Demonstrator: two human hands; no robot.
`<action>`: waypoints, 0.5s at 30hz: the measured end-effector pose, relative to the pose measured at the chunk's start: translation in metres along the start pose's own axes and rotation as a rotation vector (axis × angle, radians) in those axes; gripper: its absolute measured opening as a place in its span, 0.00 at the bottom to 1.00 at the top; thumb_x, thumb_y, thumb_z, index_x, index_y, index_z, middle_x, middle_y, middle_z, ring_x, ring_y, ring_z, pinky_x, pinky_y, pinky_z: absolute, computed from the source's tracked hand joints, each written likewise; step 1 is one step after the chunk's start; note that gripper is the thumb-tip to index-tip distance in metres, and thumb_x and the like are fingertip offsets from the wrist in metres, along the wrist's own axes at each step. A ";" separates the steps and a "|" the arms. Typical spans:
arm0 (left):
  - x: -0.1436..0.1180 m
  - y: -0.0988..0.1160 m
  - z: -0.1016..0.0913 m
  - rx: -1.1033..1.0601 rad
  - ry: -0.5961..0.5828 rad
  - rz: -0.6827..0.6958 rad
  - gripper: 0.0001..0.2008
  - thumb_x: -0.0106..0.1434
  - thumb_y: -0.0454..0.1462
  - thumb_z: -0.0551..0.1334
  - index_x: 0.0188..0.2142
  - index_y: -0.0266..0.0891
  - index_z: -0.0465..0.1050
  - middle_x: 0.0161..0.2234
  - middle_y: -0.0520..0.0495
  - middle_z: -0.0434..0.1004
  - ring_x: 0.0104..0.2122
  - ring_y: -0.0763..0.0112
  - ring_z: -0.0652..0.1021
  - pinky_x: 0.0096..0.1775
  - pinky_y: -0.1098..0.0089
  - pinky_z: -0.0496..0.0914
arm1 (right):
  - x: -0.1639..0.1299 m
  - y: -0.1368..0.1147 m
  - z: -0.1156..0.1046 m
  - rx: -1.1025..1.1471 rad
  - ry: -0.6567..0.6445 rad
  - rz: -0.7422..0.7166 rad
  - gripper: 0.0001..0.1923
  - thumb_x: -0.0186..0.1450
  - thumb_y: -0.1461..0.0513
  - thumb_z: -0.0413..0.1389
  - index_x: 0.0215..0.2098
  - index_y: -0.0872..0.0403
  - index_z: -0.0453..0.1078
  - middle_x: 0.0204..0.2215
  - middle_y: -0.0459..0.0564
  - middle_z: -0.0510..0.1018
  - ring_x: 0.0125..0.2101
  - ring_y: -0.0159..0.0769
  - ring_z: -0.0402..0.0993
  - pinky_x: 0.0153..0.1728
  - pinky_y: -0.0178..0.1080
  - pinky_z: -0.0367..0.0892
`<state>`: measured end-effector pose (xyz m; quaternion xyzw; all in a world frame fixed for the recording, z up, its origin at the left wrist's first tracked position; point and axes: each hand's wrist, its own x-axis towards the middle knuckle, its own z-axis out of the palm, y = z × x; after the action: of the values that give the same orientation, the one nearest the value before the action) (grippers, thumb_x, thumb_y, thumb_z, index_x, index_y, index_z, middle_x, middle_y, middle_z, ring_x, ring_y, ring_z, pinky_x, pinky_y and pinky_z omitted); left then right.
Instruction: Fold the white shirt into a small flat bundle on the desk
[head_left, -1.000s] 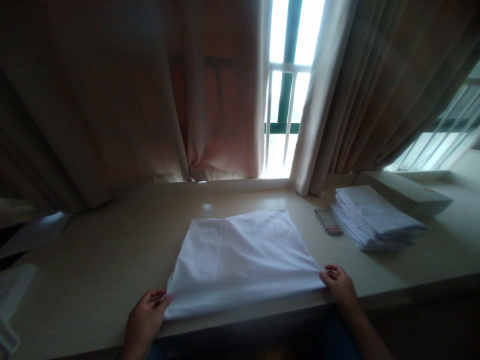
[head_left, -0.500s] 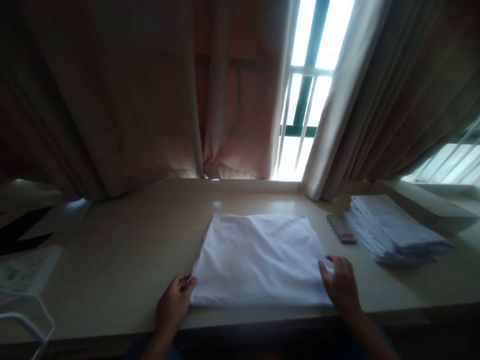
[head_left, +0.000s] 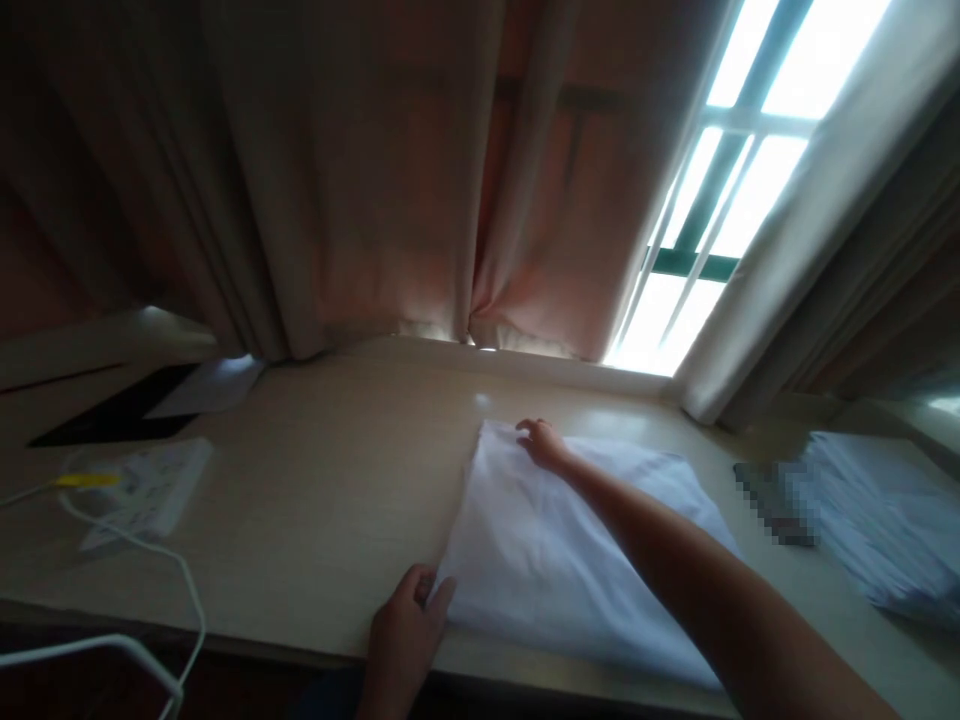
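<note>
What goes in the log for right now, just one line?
left hand: holds near corner of white cloth | right hand: reaches across to far left corner | cloth: folded flat on table | stack of folded cloths: at right

A: What lies under the hands?

B: A folded white cloth [head_left: 570,560] flat on the pale tabletop [head_left: 322,500]. The left hand [head_left: 405,630] pinches the near left corner, thumb on top. The right hand [head_left: 544,445] reaches across the cloth, arm over it, fingers curled at the far left corner.

A: And around it?

B: To the right, a stack of folded white cloths [head_left: 885,520], well apart from the one being handled, with a blurred patch [head_left: 772,490] just beside it. At the left, a white power strip [head_left: 146,490] with a white cable [head_left: 180,580], and a dark flat thing [head_left: 112,420] behind. Brown curtains [head_left: 337,170] hang at the back, parted at a bright window [head_left: 735,190].
</note>
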<state>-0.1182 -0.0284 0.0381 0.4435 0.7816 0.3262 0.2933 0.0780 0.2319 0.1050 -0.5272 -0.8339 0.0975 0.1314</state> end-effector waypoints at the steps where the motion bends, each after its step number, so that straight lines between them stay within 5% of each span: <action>1: 0.000 -0.001 0.000 -0.029 -0.029 -0.015 0.15 0.61 0.51 0.55 0.36 0.44 0.68 0.28 0.52 0.76 0.22 0.71 0.75 0.26 0.73 0.67 | 0.013 -0.006 0.007 -0.015 -0.014 0.001 0.18 0.68 0.61 0.52 0.56 0.49 0.67 0.44 0.53 0.73 0.47 0.39 0.68 0.47 0.38 0.61; 6: -0.001 0.002 -0.002 -0.122 -0.120 -0.068 0.13 0.63 0.48 0.53 0.32 0.43 0.65 0.23 0.55 0.70 0.18 0.76 0.72 0.20 0.76 0.62 | 0.053 -0.033 0.028 -0.106 -0.089 -0.062 0.30 0.66 0.68 0.47 0.65 0.40 0.56 0.50 0.58 0.68 0.50 0.47 0.65 0.45 0.44 0.61; 10: -0.002 0.014 -0.009 -0.066 -0.083 -0.064 0.09 0.63 0.44 0.53 0.31 0.42 0.64 0.23 0.55 0.70 0.20 0.77 0.72 0.21 0.77 0.60 | 0.060 -0.059 0.033 -0.158 -0.175 -0.247 0.27 0.63 0.70 0.48 0.54 0.39 0.69 0.60 0.52 0.61 0.58 0.49 0.55 0.52 0.49 0.55; 15: -0.001 0.023 -0.020 0.039 -0.081 -0.034 0.08 0.61 0.42 0.57 0.29 0.42 0.67 0.24 0.53 0.73 0.24 0.74 0.74 0.25 0.76 0.61 | 0.047 -0.088 0.035 -0.255 -0.335 -0.773 0.18 0.60 0.69 0.53 0.45 0.47 0.73 0.52 0.50 0.72 0.57 0.42 0.57 0.58 0.48 0.45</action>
<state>-0.1212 -0.0251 0.0681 0.4487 0.7827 0.2874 0.3216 -0.0279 0.2359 0.1037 -0.1655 -0.9850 0.0214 -0.0448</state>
